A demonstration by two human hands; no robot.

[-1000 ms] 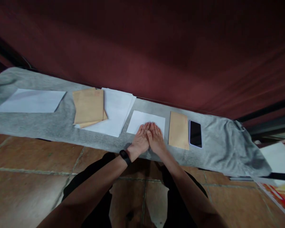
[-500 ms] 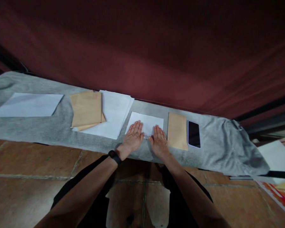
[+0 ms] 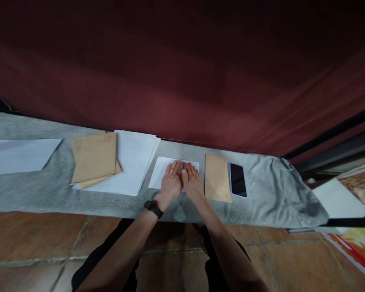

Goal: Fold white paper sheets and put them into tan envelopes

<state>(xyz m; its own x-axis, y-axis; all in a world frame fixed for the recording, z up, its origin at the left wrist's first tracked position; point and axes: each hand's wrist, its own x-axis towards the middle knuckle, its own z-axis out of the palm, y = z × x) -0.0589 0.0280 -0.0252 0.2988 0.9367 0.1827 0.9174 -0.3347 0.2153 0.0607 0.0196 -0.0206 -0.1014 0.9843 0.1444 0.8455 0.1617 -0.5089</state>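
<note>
A folded white paper (image 3: 158,173) lies on a grey cloth (image 3: 48,190) spread along the floor. Both my hands rest flat on that paper, side by side and touching. My left hand (image 3: 171,182), with a black band on its wrist, has its fingers stretched out over the paper's middle. My right hand (image 3: 192,183) lies flat next to it, fingers pointing away from me. To the right of the paper lie a brown envelope (image 3: 217,177) and then a black phone (image 3: 237,180).
Left of my hands, brown envelopes (image 3: 93,158) sit on a stack of white sheets (image 3: 130,164). Another white sheet (image 3: 15,156) lies far left. A dark red curtain (image 3: 182,73) hangs behind the cloth. Colourful printed paper (image 3: 357,243) lies at the right on the tiled floor.
My hands were together, spread apart across the paper, and are now together again at its middle. The view has shifted, so everything sits further left and lower.
</note>
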